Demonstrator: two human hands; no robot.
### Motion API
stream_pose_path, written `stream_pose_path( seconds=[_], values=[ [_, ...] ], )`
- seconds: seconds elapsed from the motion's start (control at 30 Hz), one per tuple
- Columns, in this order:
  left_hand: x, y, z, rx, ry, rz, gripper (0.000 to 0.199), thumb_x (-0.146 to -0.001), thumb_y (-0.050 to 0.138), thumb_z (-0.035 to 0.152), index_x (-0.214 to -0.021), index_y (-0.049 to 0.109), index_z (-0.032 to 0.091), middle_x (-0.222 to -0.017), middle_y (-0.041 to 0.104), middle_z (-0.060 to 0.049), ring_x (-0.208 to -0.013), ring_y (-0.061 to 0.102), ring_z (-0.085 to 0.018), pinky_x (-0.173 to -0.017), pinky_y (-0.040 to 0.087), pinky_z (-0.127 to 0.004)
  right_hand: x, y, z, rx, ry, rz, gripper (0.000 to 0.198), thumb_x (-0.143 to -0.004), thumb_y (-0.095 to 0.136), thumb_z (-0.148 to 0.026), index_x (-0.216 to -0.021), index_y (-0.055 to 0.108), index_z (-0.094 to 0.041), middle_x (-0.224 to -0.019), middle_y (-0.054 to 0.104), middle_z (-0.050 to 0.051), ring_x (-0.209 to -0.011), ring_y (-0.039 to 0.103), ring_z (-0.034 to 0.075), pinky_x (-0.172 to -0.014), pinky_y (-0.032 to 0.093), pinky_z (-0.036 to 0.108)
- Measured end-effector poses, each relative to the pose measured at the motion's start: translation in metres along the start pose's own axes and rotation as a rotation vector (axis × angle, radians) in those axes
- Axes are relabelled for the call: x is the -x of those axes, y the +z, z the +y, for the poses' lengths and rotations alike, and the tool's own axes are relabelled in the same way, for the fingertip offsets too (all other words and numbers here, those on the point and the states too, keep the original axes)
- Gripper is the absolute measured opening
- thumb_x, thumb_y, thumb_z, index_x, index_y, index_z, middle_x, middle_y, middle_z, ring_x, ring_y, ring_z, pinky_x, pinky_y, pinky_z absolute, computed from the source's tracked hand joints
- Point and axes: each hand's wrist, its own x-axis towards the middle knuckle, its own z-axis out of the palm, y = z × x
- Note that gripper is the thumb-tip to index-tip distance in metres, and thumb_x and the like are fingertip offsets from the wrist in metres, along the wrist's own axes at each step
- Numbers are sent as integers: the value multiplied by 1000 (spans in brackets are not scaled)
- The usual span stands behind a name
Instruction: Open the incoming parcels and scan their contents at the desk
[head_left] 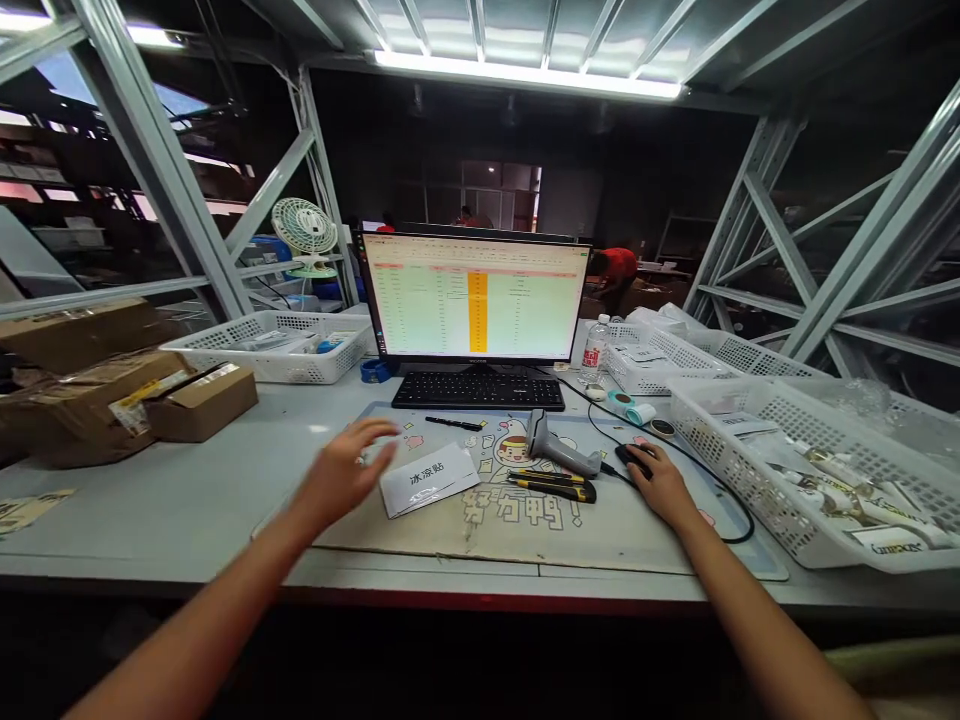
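Note:
My left hand [349,465] hovers over the desk mat with its fingers apart and nothing in them. Just to its right lies a flat white packet [431,482] with black printed characters. My right hand [660,480] rests over a black computer mouse [634,458], fingers curved round it. Between the hands, a grey barcode scanner [562,447] lies on its side. Right below the scanner are yellow-and-black utility knives [555,487]. A black pen [454,424] lies above the packet, below the keyboard [478,391]. The monitor [474,300] shows a spreadsheet with an orange column.
White perforated baskets flank the desk: one at left [285,370], and a larger one at right [795,530] holding packaged goods. Cardboard boxes [202,402] sit at far left. A water bottle [598,343] and tape rolls [637,411] stand behind the mouse. A fan [304,226] is at back left.

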Motion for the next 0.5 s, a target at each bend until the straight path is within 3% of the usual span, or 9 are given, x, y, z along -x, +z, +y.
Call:
stream_pose_path(
  seconds=[0.07, 0.13, 0.23, 0.33, 0.5],
  values=[
    [-36, 56, 9, -29, 106, -144, 31, -97, 61, 51, -103, 75, 25, -115, 74, -10, -110, 68, -30, -103, 54, -47, 0, 1, 1, -5, 1, 2, 48, -99, 50, -42, -137, 71, -21, -148, 54, 14, -134, 57, 32, -117, 46, 50],
    [-74, 116, 21, -102, 149, -245, 34, -99, 55, 50, -111, 76, 26, -117, 73, -11, -111, 67, -31, -101, 54, -45, 0, 1, 2, -11, -11, 6, 49, -99, 49, -43, -137, 71, -20, -147, 54, 15, -134, 57, 32, -117, 47, 50],
    [-118, 190, 34, -170, 133, -290, 37, -93, 65, 46, -121, 74, 24, -117, 72, -13, -114, 65, -33, -104, 51, -46, -1, 2, 3, -19, -24, 11, 51, -99, 49, -45, -135, 72, -19, -146, 54, 17, -132, 59, 33, -115, 49, 50],
    [-141, 234, 31, -227, 99, -314, 38, -93, 65, 36, -127, 71, 20, -123, 69, -16, -119, 60, -35, -109, 47, -48, -1, 2, 3, -25, -35, 25, 52, -99, 48, -45, -135, 72, -16, -145, 55, 19, -132, 59, 34, -115, 49, 51],
    [-155, 271, 11, -302, 79, -371, 41, -99, 57, 30, -135, 66, 14, -145, 57, -22, -135, 47, -40, -113, 39, -56, 0, 0, 2, -24, -32, 9, 52, -100, 48, -46, -138, 71, -17, -146, 54, 18, -135, 56, 34, -118, 46, 51]
  ],
)
